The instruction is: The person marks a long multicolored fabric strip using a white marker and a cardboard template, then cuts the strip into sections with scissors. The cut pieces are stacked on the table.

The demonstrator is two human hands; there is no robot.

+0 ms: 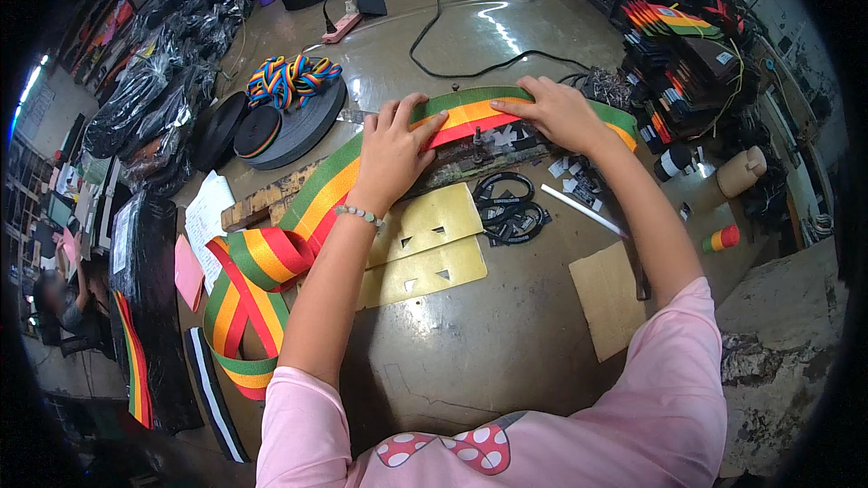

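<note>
A wide green, yellow and red striped webbing strap [325, 190] stretches across the far middle of the table. My left hand [389, 149] grips its upper part, thumb on the front and fingers over the far edge. To the right, my right hand [562, 116] pinches the same strap in a like way. The strap's loose length falls in loops [258, 307] beside my left forearm, and its other end passes behind my right wrist. Just below the held stretch lies a worn wooden bar [258, 203] with an upright metal bolt [478, 145], partly covered by the strap and my left hand.
Yellow templates [425, 273], black cord loops [513, 212], a white stick [583, 210] and brown card [608, 298] lie nearer me. Webbing rolls [303, 131] stand at left, stacked dark pieces [687, 81] at right. A black cable [429, 54] crosses the back. Someone sits far left.
</note>
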